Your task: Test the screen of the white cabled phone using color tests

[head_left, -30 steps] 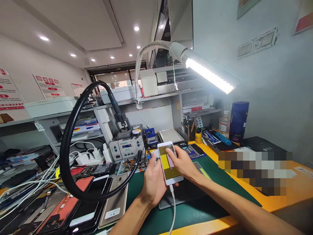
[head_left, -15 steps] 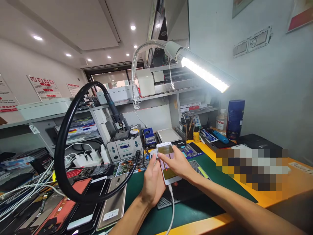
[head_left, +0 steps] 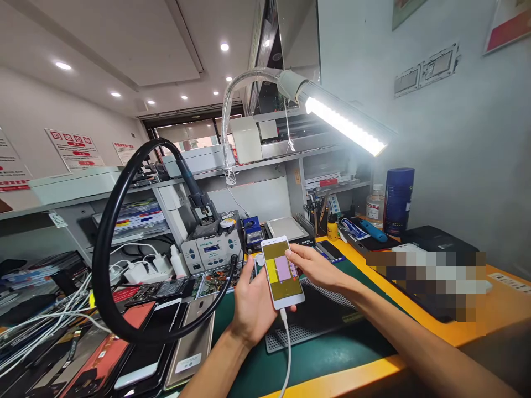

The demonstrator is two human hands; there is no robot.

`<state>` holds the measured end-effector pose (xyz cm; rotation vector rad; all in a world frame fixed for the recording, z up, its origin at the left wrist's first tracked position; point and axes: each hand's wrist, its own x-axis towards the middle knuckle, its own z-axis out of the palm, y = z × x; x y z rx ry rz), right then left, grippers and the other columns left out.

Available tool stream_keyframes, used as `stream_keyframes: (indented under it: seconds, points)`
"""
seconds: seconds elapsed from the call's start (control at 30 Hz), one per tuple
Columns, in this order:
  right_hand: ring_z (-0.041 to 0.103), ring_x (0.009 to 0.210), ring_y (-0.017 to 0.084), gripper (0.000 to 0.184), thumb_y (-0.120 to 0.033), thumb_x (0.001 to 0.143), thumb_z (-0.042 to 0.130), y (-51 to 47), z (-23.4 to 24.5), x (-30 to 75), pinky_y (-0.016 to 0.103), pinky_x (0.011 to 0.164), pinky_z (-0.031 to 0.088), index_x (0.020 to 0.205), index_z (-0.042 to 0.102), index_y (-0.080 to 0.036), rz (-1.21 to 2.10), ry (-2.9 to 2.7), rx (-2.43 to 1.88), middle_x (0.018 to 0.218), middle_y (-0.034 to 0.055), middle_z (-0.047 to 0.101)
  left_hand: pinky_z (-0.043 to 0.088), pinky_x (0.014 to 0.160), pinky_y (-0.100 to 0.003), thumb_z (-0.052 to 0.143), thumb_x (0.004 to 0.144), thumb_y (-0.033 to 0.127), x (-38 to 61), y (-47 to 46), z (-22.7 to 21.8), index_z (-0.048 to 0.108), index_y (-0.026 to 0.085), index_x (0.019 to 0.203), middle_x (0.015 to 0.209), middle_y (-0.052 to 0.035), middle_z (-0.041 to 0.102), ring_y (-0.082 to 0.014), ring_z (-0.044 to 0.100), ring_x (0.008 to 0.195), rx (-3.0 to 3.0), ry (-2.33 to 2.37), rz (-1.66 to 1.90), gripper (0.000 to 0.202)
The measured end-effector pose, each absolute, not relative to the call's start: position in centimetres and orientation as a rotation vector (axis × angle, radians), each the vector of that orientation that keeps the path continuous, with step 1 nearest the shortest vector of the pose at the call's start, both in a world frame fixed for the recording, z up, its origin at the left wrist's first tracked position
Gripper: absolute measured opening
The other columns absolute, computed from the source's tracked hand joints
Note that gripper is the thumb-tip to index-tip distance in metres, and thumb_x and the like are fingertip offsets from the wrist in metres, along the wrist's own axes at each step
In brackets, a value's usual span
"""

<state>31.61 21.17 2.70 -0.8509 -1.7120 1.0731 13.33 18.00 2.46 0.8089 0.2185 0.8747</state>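
My left hand (head_left: 251,307) grips a white smartphone (head_left: 282,272) from below and behind, screen up. The lit screen shows an olive background with a yellow and a pink block. A white cable (head_left: 286,354) hangs from the phone's bottom port toward the bench edge. My right hand (head_left: 317,266) rests at the phone's right edge, fingers stretched, a fingertip touching the screen's upper right. Both hands hover over a dark perforated mat (head_left: 315,318) on the green work surface (head_left: 332,356).
A black hose loop (head_left: 108,243) arcs at the left over several phones and screens (head_left: 182,337). A soldering station (head_left: 213,246) stands behind. A bright gooseneck lamp (head_left: 342,124) hangs overhead. A blue cylinder (head_left: 399,200), bottles and tools sit at the right by the wall.
The phone moved slightly left and lower. My right hand slid off the middle of the screen to its right edge, and the coloured blocks show again.
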Motion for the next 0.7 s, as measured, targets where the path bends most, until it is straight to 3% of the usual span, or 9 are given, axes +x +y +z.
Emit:
stream_keyframes:
  seconds: [0.13, 0.33, 0.43, 0.57, 0.7]
  points:
    - [0.060, 0.081, 0.018, 0.044, -0.060, 0.095, 0.053, 21.1, 3.0, 32.5, 0.030, 0.072, 0.046, 0.105, 0.065, -0.019, 1.187, -1.713, -0.825, 0.095, 0.0034, 0.068, 0.056, 0.061, -0.035, 0.034, 0.097, 0.069, 13.4, 18.0, 2.5, 0.055, 0.014, 0.136, 0.113, -0.0150, 0.060, -0.0264, 0.060, 0.090, 0.803, 0.214, 0.862, 0.071]
    - [0.062, 0.107, 0.024, 0.045, -0.055, 0.093, 0.059, 20.7, 3.6, 32.6, 0.037, 0.092, 0.048, 0.119, 0.064, -0.019, 1.118, -1.806, -0.799, 0.119, 0.0071, 0.069, 0.055, 0.061, -0.036, 0.034, 0.096, 0.070, 13.5, 18.0, 2.5, 0.053, 0.013, 0.138, 0.119, -0.0161, 0.059, -0.0267, 0.059, 0.092, 0.821, 0.214, 0.858, 0.073]
    - [0.064, 0.103, 0.024, 0.045, -0.053, 0.094, 0.057, 20.7, 3.3, 31.9, 0.036, 0.088, 0.050, 0.120, 0.063, -0.018, 1.086, -1.782, -0.805, 0.117, 0.0078, 0.069, 0.055, 0.063, -0.036, 0.033, 0.097, 0.069, 13.5, 18.0, 2.4, 0.053, 0.014, 0.140, 0.120, -0.0168, 0.059, -0.0280, 0.059, 0.095, 0.852, 0.225, 0.871, 0.073]
    - [0.065, 0.097, 0.024, 0.040, -0.051, 0.096, 0.053, 20.6, 2.2, 29.9, 0.036, 0.084, 0.050, 0.115, 0.061, -0.017, 0.807, -1.668, -1.006, 0.109, 0.0085, 0.070, 0.054, 0.065, -0.034, 0.033, 0.098, 0.067, 13.8, 17.8, 2.2, 0.053, 0.015, 0.140, 0.116, -0.0157, 0.061, -0.0272, 0.060, 0.095, 0.900, 0.237, 0.920, 0.069]
    - [0.066, 0.093, 0.024, 0.038, -0.053, 0.091, 0.061, 20.0, 1.5, 28.2, 0.036, 0.081, 0.049, 0.111, 0.057, -0.021, 0.634, -1.582, -1.237, 0.104, 0.0070, 0.071, 0.054, 0.073, -0.036, 0.036, 0.098, 0.065, 14.3, 17.6, 2.0, 0.052, 0.017, 0.142, 0.121, -0.0149, 0.063, -0.0274, 0.062, 0.097, 0.918, 0.258, 0.945, 0.066]
